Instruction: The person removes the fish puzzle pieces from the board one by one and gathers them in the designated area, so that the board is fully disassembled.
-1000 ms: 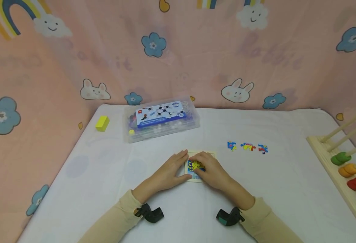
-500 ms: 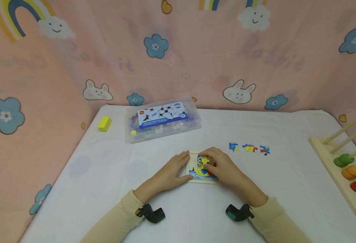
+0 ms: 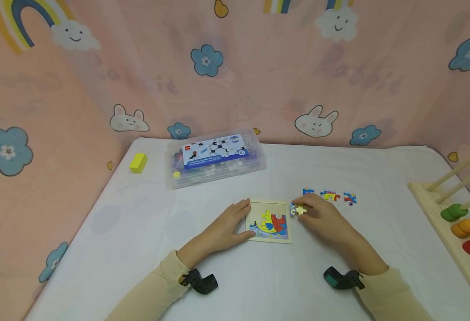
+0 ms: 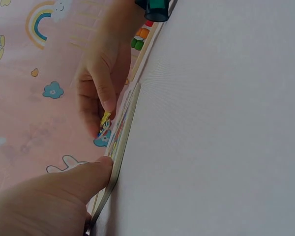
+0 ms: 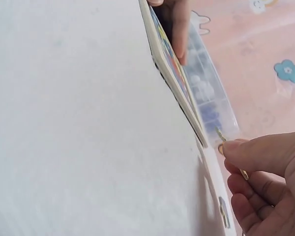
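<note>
My left hand (image 3: 224, 226) rests at the left side of a square wooden jigsaw board (image 3: 271, 206), thumb and fingers spread fairly straight along its edge. In the left wrist view its thumb (image 4: 91, 179) presses on the frame. The lower part of the board bears fitted pieces in yellow, red and blue; bare wood shows above them. Just right of the board, my right hand (image 3: 324, 218) pinches a yellow and blue puzzle piece (image 3: 300, 209) between thumb and fingers. From the right wrist the held piece (image 5: 244, 174) appears edge-on, partly hidden by the fingers.
Loose puzzle pieces (image 3: 330, 195) lie in a row behind the right hand, the leftmost partly covered by it. A clear plastic model-kit case (image 3: 218, 154) sits at the back, a yellow block (image 3: 138, 163) at far left. A wooden bead rack (image 3: 439, 223) stands on the right.
My right hand has moved right, off the board, carrying the yellow and blue puzzle piece and uncovering the board's picture. The left hand has stayed at the board's left edge.
</note>
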A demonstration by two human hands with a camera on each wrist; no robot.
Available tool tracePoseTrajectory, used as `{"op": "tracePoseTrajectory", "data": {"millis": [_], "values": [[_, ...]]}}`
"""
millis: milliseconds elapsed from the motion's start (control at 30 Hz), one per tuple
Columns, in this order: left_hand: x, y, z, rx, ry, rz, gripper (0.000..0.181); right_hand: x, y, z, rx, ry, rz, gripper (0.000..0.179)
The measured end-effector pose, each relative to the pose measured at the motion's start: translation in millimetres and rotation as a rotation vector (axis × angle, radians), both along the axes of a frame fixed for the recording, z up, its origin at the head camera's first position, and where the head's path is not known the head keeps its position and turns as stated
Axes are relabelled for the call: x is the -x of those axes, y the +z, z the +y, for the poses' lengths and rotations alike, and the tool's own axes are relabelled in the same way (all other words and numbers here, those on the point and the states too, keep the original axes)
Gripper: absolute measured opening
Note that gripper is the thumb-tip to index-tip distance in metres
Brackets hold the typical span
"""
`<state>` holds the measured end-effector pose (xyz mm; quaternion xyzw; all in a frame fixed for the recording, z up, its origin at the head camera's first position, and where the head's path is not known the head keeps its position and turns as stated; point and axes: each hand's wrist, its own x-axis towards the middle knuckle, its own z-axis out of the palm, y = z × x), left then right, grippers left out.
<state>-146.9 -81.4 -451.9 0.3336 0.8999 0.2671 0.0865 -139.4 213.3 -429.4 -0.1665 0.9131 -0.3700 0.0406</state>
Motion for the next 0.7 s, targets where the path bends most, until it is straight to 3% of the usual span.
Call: {"op": "tracePoseTrajectory", "data": {"millis": [300, 700], "values": [[0.0, -0.7, 0.1, -0.005, -0.002, -0.001, 0.077, -3.1, -5.6, 26, -0.017, -0.044, 0.051, 0.035], [-1.3, 2.5, -0.5, -0.005, -0.007, 0.010, 0.076, -2.5, -11.9, 30, -0.022, -0.026, 0.063, 0.032]]}}
